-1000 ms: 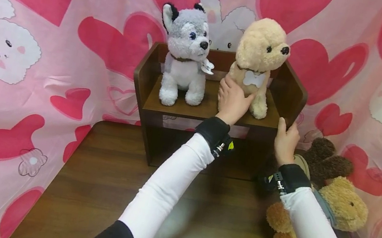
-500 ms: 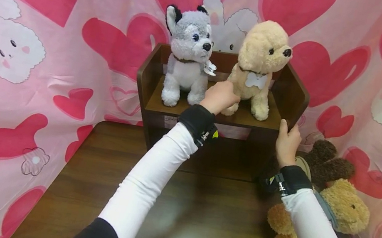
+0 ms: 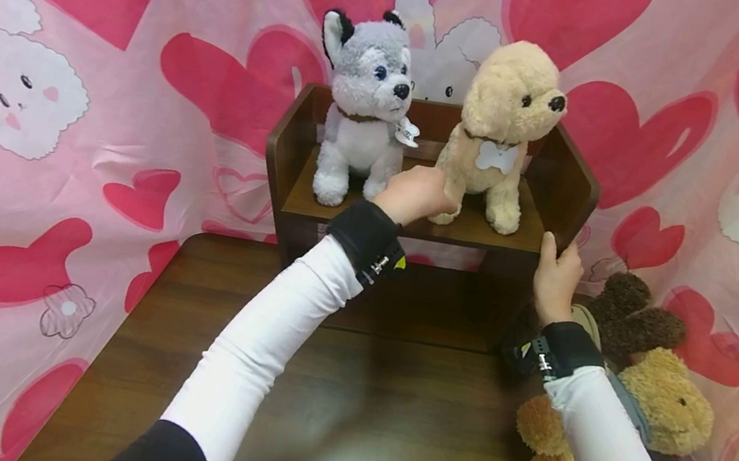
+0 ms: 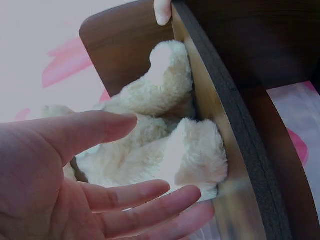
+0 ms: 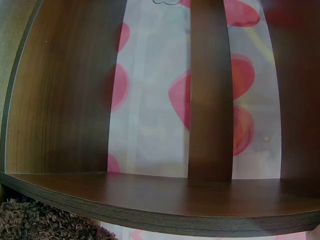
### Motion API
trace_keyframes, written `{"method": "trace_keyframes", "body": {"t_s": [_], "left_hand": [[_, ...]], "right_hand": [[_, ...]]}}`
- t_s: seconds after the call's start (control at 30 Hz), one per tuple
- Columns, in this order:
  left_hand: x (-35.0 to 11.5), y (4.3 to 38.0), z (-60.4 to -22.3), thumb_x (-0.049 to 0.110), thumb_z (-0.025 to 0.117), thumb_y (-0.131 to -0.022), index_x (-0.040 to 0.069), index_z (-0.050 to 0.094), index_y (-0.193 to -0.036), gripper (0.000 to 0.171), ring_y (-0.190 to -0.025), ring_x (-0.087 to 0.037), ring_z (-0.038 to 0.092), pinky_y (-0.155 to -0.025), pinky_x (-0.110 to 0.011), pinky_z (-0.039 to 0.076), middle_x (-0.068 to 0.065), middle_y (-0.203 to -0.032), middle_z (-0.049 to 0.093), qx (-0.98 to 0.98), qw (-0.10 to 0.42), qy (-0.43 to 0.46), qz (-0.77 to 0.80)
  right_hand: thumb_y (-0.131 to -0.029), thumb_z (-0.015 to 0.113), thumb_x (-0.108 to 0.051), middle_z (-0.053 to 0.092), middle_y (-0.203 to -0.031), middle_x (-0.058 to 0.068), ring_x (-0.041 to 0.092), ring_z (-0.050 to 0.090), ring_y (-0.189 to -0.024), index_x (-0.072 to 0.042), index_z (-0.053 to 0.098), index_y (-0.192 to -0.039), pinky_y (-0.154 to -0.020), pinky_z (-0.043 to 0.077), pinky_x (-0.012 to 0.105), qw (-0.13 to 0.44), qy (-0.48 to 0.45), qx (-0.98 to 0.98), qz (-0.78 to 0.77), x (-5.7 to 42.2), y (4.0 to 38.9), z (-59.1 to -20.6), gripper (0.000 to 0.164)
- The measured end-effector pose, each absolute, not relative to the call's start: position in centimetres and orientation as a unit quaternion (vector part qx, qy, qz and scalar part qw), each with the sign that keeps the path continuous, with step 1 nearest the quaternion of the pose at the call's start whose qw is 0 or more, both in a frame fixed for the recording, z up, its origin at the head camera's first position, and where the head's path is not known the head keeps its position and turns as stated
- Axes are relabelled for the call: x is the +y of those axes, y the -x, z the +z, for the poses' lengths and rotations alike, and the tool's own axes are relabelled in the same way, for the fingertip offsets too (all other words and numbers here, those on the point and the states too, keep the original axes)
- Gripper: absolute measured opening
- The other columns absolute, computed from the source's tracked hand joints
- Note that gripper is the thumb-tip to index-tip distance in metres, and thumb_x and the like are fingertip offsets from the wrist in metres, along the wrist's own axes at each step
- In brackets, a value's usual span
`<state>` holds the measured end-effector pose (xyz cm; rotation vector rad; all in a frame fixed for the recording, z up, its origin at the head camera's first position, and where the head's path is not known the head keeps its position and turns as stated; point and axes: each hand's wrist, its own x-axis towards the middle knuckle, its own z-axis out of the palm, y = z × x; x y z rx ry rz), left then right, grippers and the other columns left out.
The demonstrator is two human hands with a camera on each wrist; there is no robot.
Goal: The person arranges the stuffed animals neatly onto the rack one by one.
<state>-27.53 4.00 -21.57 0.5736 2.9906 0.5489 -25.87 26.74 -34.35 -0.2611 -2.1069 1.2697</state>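
Left wrist view: left hand (image 4: 60, 192) is spread just beside the tan dog (image 4: 142, 152). Head view: right hand (image 3: 556, 282) grips the shelf (image 3: 577, 184) at its right side; husky (image 3: 362, 135) sits upright at left.

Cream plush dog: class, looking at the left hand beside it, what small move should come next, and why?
Probably ease the left hand back from the shelf: the cream plush dog sits upright, that hand's fingers are extended rather than curled round it, and the right hand grips the shelf's side.
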Motion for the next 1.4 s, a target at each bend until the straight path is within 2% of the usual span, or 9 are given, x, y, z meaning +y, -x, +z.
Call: {"method": "trace_keyframes", "body": {"t_s": [0.13,0.3,0.4,0.6,0.93,1.13,1.2,1.27,1.4], "left_hand": [[3.8,26.6,-21.5,0.032,0.058,-0.079,0.014,0.057,-0.080,0.017,-0.076,-0.015,0.051,-0.063,-0.033,0.044,0.000,-0.084,0.056,0.965,0.021,-0.205,0.163],[3.6,25.9,-21.5,0.038,0.059,-0.083,0.012,0.056,-0.090,0.027,-0.082,-0.016,0.055,-0.069,-0.034,0.046,-0.001,-0.089,0.058,0.963,0.033,-0.221,0.153],[3.3,25.7,-21.6,0.038,0.060,-0.084,0.012,0.055,-0.086,0.026,-0.079,-0.015,0.055,-0.066,-0.032,0.045,0.000,-0.085,0.057,0.956,0.053,-0.238,0.164],[2.8,25.4,-22.2,0.037,0.060,-0.085,0.012,0.047,-0.068,0.033,-0.060,-0.012,0.040,-0.054,-0.025,0.034,0.003,-0.067,0.040,0.948,0.101,-0.256,0.159],[2.6,24.4,-23.5,0.042,0.057,-0.087,0.009,0.057,-0.087,0.032,-0.072,-0.014,0.047,-0.061,-0.026,0.038,0.001,-0.079,0.049,0.948,0.139,-0.274,0.088],[2.3,23.9,-24.5,0.044,0.056,-0.087,0.008,0.057,-0.107,0.041,-0.090,-0.017,0.054,-0.072,-0.030,0.043,-0.003,-0.104,0.058,0.949,0.148,-0.274,0.054],[2.1,23.7,-24.9,0.044,0.056,-0.087,0.009,0.057,-0.103,0.039,-0.087,-0.016,0.053,-0.070,-0.029,0.043,-0.002,-0.100,0.057,0.948,0.151,-0.275,0.051],[1.9,23.6,-25.4,0.044,0.057,-0.087,0.010,0.056,-0.089,0.034,-0.075,-0.015,0.050,-0.062,-0.028,0.040,0.000,-0.086,0.053,0.947,0.154,-0.277,0.051],[1.5,23.4,-26.4,0.042,0.057,-0.087,0.013,0.044,-0.066,0.038,-0.055,-0.011,0.035,-0.051,-0.024,0.029,0.003,-0.063,0.036,0.944,0.165,-0.283,0.047]], "right_hand": [[-0.096,0.041,-0.029,0.054,-0.115,0.025,0.033,0.048,-0.107,0.006,0.051,-0.115,-0.092,0.034,0.045,0.332,0.099,-0.803,0.485,26.8,25.9,-34.4,0.041],[-0.096,0.041,-0.029,0.055,-0.115,0.024,0.032,0.048,-0.107,0.006,0.051,-0.115,-0.092,0.035,0.044,0.333,0.094,-0.802,0.487,26.8,26.0,-34.5,0.041],[-0.096,0.041,-0.029,0.054,-0.117,0.024,0.031,0.048,-0.108,0.006,0.050,-0.116,-0.093,0.035,0.044,0.330,0.093,-0.803,0.488,26.8,26.1,-34.6,0.042],[-0.096,0.040,-0.031,0.053,-0.119,0.023,0.031,0.047,-0.110,0.005,0.049,-0.120,-0.095,0.034,0.045,0.321,0.091,-0.806,0.489,26.8,26.2,-34.6,0.044],[-0.095,0.040,-0.030,0.054,-0.114,0.025,0.033,0.048,-0.106,0.007,0.050,-0.115,-0.091,0.034,0.046,0.336,0.090,-0.804,0.482,27.0,26.2,-34.7,0.043],[-0.095,0.041,-0.029,0.054,-0.112,0.028,0.036,0.048,-0.106,0.009,0.051,-0.112,-0.091,0.034,0.047,0.342,0.089,-0.803,0.480,27.0,26.1,-34.6,0.042],[-0.095,0.041,-0.028,0.054,-0.113,0.028,0.036,0.048,-0.106,0.009,0.050,-0.113,-0.091,0.034,0.047,0.340,0.089,-0.803,0.482,27.0,26.1,-34.6,0.042],[-0.095,0.041,-0.029,0.054,-0.115,0.027,0.035,0.048,-0.107,0.008,0.050,-0.114,-0.092,0.034,0.046,0.336,0.088,-0.803,0.484,27.0,26.1,-34.6,0.042],[-0.095,0.041,-0.029,0.054,-0.116,0.027,0.034,0.047,-0.108,0.008,0.050,-0.115,-0.092,0.034,0.046,0.333,0.089,-0.803,0.486,27.0,26.1,-34.6,0.043]]}}
